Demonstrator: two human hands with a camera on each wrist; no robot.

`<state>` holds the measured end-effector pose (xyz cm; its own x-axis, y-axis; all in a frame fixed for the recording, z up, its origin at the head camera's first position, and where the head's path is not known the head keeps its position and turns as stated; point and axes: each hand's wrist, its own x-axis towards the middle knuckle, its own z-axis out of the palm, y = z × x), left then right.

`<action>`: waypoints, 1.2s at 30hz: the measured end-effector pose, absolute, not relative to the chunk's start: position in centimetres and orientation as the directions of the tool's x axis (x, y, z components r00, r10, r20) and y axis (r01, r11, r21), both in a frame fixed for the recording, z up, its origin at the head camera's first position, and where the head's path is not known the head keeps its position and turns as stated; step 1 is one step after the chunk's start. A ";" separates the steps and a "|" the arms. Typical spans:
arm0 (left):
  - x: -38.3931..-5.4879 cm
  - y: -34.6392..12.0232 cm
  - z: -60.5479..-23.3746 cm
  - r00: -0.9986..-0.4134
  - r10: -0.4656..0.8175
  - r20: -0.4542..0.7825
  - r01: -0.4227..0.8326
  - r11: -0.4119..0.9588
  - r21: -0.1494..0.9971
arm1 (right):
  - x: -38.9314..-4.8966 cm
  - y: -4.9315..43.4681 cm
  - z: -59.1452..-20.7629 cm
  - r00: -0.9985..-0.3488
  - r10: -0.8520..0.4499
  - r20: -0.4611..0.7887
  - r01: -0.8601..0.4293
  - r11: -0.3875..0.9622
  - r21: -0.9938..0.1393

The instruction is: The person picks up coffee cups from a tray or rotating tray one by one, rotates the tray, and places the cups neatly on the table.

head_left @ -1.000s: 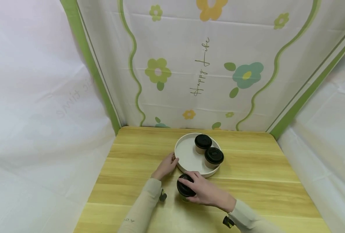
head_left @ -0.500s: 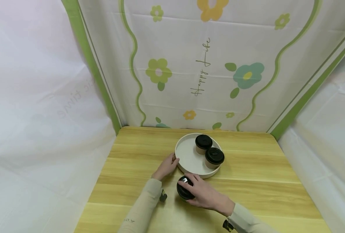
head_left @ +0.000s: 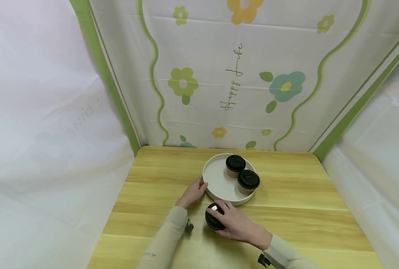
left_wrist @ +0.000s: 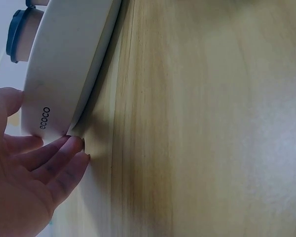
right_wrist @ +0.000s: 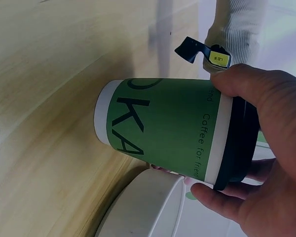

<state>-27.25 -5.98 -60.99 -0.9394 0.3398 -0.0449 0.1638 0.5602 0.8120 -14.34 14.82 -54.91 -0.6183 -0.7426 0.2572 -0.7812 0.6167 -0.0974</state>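
Note:
My right hand (head_left: 238, 223) holds a paper coffee cup by its black lid (head_left: 213, 221), just in front of the tray. In the right wrist view the cup's green body (right_wrist: 167, 128) carries dark lettering, with a white band at each end. Thumb and fingers span the lid and top edge, and the base is close over the table. At the tray's left side, my left hand (head_left: 193, 191) grips the round white tray (head_left: 216, 181), thumb at the rim and fingertips at its lower edge. Two brown cups with black lids, a rear one (head_left: 235, 164) and a front one (head_left: 248, 180), stand on it.
The wooden table (head_left: 297, 224) lies beneath everything, its back edge against a floral curtain (head_left: 206, 112). White sheets hang at the left (head_left: 51, 149) and right (head_left: 377, 160). Both sleeved wrists wear small black devices, such as the one (head_left: 264, 259) on the right.
The cup and right hand have shifted slightly toward me, and a bright reflection now shows on the lid. Left hand, tray and the two cups on it stay put.

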 end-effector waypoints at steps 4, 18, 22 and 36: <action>-27.3 -6.0 -61.0 -0.942 0.332 -0.054 0.150 0.558 0.816 | -14.3 14.8 -54.9 -0.623 -0.741 0.250 -0.778 0.620 -0.100; -27.6 -6.2 -61.1 -0.938 0.340 -0.064 0.142 0.546 0.825 | -14.3 14.6 -54.4 -0.631 -0.750 0.199 -0.774 0.626 -0.097; -27.5 -6.1 -61.0 -0.938 0.339 -0.075 0.135 0.553 0.822 | -13.9 14.6 -53.9 -0.650 -0.743 0.161 -0.760 0.636 -0.133; -27.8 -6.0 -60.7 -0.939 0.330 -0.092 0.133 0.598 0.791 | -14.5 15.1 -51.9 -0.724 -0.678 0.125 -0.686 0.692 -0.223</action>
<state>-27.83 -5.96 -60.66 -0.9394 0.3302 -0.0919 0.1327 0.5976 0.7907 -14.48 15.14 -51.94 -0.7245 -0.6778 0.1253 -0.6863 0.6922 -0.2235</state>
